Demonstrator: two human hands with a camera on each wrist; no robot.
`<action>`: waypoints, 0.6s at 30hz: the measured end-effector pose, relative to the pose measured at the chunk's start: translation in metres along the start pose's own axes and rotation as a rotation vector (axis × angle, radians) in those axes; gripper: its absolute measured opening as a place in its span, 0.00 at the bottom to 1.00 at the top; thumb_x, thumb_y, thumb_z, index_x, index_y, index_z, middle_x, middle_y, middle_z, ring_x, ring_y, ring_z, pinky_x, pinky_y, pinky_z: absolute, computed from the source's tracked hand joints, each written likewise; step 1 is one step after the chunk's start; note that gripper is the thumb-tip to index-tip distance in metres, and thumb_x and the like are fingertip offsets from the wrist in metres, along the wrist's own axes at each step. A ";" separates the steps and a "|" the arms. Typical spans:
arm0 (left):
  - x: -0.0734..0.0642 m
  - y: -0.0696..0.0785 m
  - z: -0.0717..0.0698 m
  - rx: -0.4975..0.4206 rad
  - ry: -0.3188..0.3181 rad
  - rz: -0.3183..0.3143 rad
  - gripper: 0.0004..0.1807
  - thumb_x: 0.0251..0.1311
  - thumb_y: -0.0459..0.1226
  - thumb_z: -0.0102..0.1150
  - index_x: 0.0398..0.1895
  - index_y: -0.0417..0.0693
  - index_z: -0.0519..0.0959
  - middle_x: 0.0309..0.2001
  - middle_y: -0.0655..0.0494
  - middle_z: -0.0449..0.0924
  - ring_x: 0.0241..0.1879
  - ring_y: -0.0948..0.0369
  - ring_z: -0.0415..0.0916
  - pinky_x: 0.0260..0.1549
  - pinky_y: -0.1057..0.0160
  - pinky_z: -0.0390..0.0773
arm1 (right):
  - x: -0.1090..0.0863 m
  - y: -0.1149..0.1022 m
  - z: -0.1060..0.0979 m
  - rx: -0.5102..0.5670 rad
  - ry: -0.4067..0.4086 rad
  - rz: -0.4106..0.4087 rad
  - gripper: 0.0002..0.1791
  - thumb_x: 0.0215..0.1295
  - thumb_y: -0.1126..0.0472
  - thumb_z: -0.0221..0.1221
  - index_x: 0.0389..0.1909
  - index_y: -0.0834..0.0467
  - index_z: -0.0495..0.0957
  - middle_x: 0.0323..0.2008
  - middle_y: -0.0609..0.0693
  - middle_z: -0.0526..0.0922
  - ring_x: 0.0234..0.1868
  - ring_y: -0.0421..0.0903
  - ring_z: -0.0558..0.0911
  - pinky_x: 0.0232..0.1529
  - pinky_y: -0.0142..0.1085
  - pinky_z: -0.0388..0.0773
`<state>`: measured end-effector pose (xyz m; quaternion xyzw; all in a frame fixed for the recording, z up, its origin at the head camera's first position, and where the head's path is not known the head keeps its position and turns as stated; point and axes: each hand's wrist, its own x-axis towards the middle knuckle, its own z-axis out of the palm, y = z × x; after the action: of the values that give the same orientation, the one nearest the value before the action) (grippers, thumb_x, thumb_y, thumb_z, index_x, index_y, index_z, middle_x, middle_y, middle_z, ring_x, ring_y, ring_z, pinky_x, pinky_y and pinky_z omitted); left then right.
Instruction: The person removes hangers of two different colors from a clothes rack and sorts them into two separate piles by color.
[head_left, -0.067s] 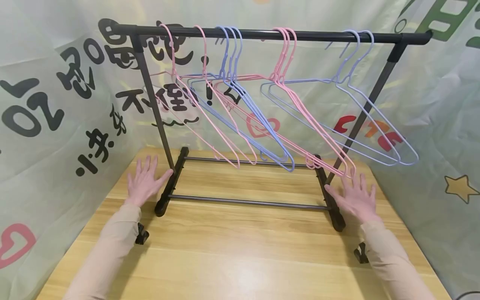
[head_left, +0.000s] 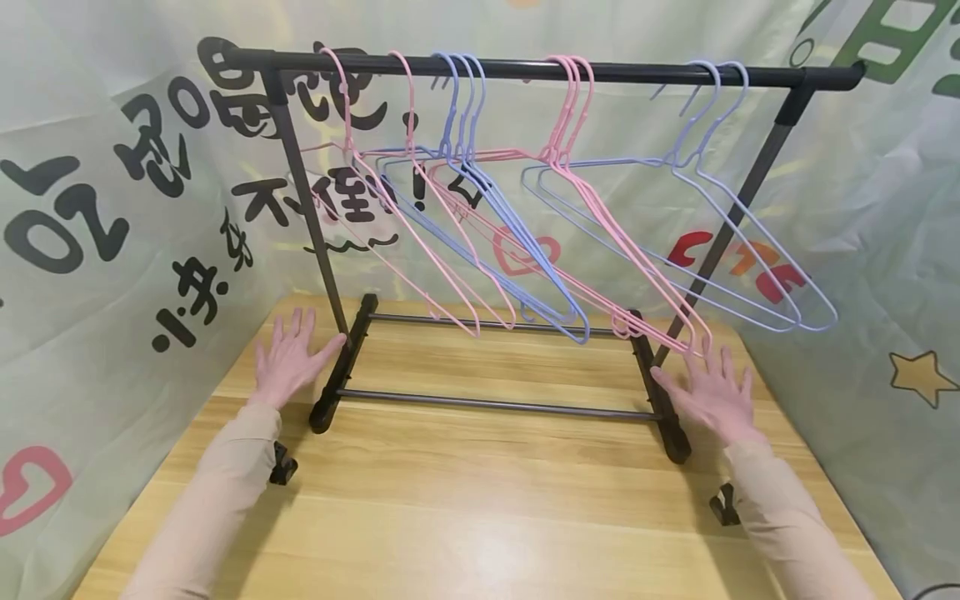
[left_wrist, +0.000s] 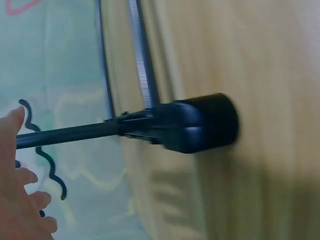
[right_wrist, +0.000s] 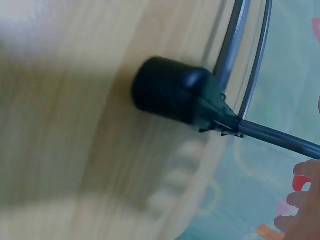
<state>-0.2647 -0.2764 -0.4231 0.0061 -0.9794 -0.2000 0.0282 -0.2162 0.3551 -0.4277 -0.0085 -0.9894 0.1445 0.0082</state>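
Note:
A black garment rack (head_left: 510, 70) stands on the wooden table, with pink and blue hangers along its top bar. From left to right hang two pink hangers (head_left: 411, 125), three blue hangers (head_left: 465, 125), three pink hangers (head_left: 570, 117) and two blue hangers (head_left: 701, 125). My left hand (head_left: 288, 358), fingers spread, is beside the left foot (head_left: 345, 367), its thumb overlapping the left upright's lower end. On the other side my right hand (head_left: 716, 400) spreads its fingers next to the right foot (head_left: 660, 392), fingertips close to the lower corners of the pink hangers. Neither hand grips anything.
Two thin crossbars (head_left: 495, 405) join the rack's feet. Printed cloth (head_left: 862, 250) surrounds the table (head_left: 480, 508) at the back and both sides. Small black pieces (head_left: 283, 464) show beneath the sleeves near both wrists.
Both hands have shifted only slightly, the left one a touch upward. The rack and hangers stay where they were.

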 end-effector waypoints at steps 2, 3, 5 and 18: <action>0.004 0.004 -0.008 -0.041 -0.023 -0.007 0.55 0.66 0.74 0.30 0.82 0.47 0.35 0.81 0.42 0.25 0.79 0.35 0.21 0.69 0.20 0.26 | 0.002 0.000 -0.005 0.004 -0.016 0.000 0.52 0.71 0.25 0.36 0.80 0.54 0.30 0.78 0.70 0.27 0.76 0.78 0.35 0.68 0.80 0.27; 0.006 0.005 -0.012 -0.066 -0.033 -0.010 0.55 0.66 0.73 0.31 0.81 0.46 0.34 0.81 0.42 0.24 0.78 0.34 0.20 0.69 0.21 0.25 | 0.003 0.001 -0.007 0.008 -0.022 -0.002 0.52 0.72 0.26 0.36 0.80 0.54 0.29 0.77 0.71 0.28 0.75 0.79 0.36 0.68 0.80 0.27; 0.010 0.009 -0.020 -0.111 -0.033 -0.007 0.55 0.67 0.72 0.34 0.81 0.45 0.34 0.81 0.41 0.26 0.79 0.34 0.22 0.71 0.22 0.28 | 0.006 0.001 -0.013 0.024 -0.036 -0.004 0.52 0.72 0.27 0.36 0.80 0.57 0.29 0.77 0.72 0.28 0.75 0.80 0.37 0.67 0.81 0.30; 0.025 0.030 -0.059 -0.589 0.068 0.056 0.49 0.69 0.56 0.57 0.81 0.44 0.45 0.81 0.43 0.45 0.80 0.42 0.44 0.80 0.42 0.47 | 0.016 0.006 -0.056 0.352 -0.105 -0.175 0.41 0.77 0.47 0.48 0.77 0.69 0.47 0.72 0.81 0.51 0.70 0.82 0.53 0.64 0.79 0.54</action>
<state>-0.2858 -0.2726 -0.3556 -0.0225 -0.8774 -0.4744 0.0672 -0.2313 0.3773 -0.3751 0.0867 -0.9449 0.3143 -0.0297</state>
